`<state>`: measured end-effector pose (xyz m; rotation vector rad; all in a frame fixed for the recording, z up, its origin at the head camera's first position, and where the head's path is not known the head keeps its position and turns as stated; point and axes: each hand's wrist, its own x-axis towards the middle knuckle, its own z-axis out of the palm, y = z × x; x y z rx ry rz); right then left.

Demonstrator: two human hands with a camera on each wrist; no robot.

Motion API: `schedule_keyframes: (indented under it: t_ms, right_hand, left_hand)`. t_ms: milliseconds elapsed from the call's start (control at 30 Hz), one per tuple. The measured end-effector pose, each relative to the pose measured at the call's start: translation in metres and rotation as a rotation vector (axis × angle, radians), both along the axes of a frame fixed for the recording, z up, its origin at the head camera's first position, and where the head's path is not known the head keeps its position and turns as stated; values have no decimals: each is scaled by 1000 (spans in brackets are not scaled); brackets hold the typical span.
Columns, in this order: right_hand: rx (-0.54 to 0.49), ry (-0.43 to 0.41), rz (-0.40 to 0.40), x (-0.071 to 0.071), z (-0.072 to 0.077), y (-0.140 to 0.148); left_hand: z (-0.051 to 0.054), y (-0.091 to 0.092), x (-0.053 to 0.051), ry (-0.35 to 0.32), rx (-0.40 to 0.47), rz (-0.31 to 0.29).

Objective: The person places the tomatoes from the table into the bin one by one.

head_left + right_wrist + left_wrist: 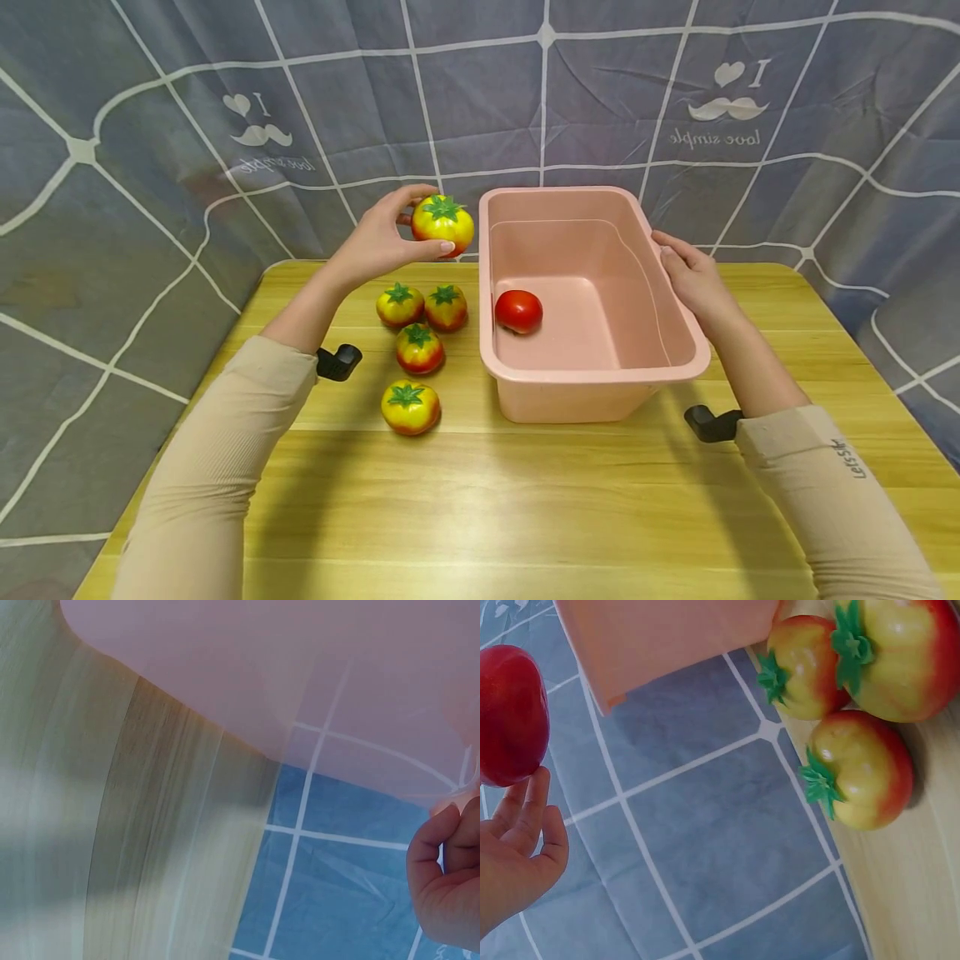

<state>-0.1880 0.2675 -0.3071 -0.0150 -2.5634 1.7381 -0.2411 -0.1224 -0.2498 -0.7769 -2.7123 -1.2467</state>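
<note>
My left hand (386,237) pinches a yellow-red tomato (442,223) with a green leafy top, held in the air beside the left rim of a pink bin (577,377). In the left wrist view its red underside (511,716) shows above the fingers of the left hand (521,844). My right hand (697,283) grips the bin's right rim; the right wrist view shows its curled fingers (427,855) at the bin's edge (225,682). Inside the bin, at the left, lies a red tomato (518,312).
Several yellow-red tomatoes stand on the wooden table (450,517) left of the bin: two side by side at the back (400,305), (446,308), one below them (420,348) and one nearer the front (410,407). A grey checked cloth (480,100) hangs behind.
</note>
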Motion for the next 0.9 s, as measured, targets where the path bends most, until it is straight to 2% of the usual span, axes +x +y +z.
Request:
schedule_keyframes:
  t_ms: [200,500,700,900]
  right_hand:
    - [14,5,-5,-1,2,-2]
    - [10,-11,-21,-2,2,-6]
    - [14,-13,-21,-6,1,-5]
    - [10,-21,-38,-9,0,-6]
  left_hand:
    - [10,8,-5,24,10,-34]
    - [20,19,-15,24,-1,-42]
    - [25,30,-21,40,18,-85]
    - [27,43,-26,28,40,-127]
